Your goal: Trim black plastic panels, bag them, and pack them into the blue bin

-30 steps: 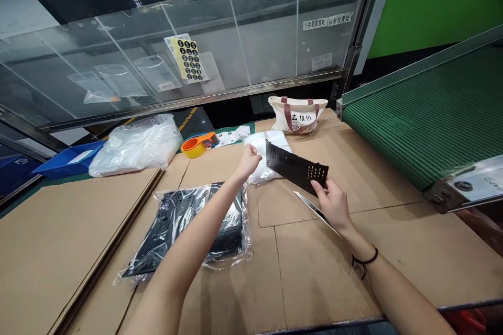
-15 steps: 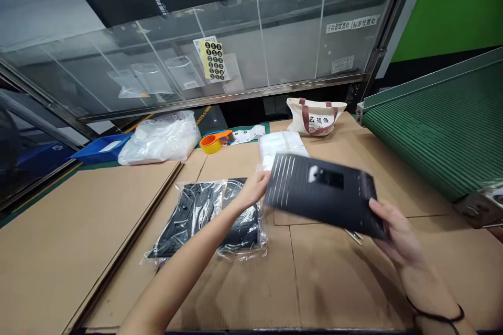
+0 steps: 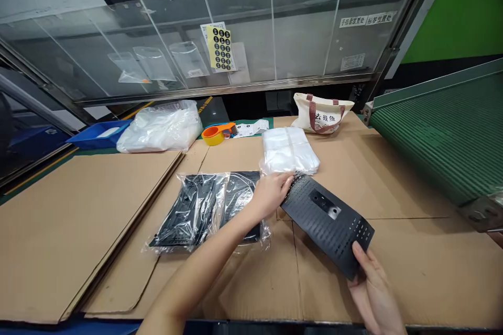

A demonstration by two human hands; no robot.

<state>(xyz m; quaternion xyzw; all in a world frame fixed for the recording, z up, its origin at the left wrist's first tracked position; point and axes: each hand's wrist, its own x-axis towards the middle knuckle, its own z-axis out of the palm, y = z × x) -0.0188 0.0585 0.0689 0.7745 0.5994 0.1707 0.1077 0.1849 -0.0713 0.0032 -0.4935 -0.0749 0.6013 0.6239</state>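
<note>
A black slotted panel [image 3: 318, 235] with a recessed rectangle near its middle hangs tilted over the cardboard, held at both ends. My left hand [image 3: 272, 193] grips its upper left end, fingers closed on the edge. At the lower right end, my right hand [image 3: 371, 282] has its thumb on the front face and the fingers behind. Left of the panel, black panels in clear plastic bags [image 3: 192, 209] lie on the cardboard, partly covered by my left forearm. Just beyond my left hand is a stack of clear plastic bags [image 3: 288, 149].
Cardboard sheets [image 3: 86, 220] are piled at left. Toward the back are a plastic-wrapped bundle [image 3: 161, 128], a blue tray [image 3: 96, 135], an orange tape dispenser [image 3: 214, 133] and a cloth bag [image 3: 324, 115]. A green conveyor belt [image 3: 440, 136] borders the right side.
The panel has turned so that its right end points lower and nearer to me. My right hand has come down and left with it; my left hand has shifted slightly right.
</note>
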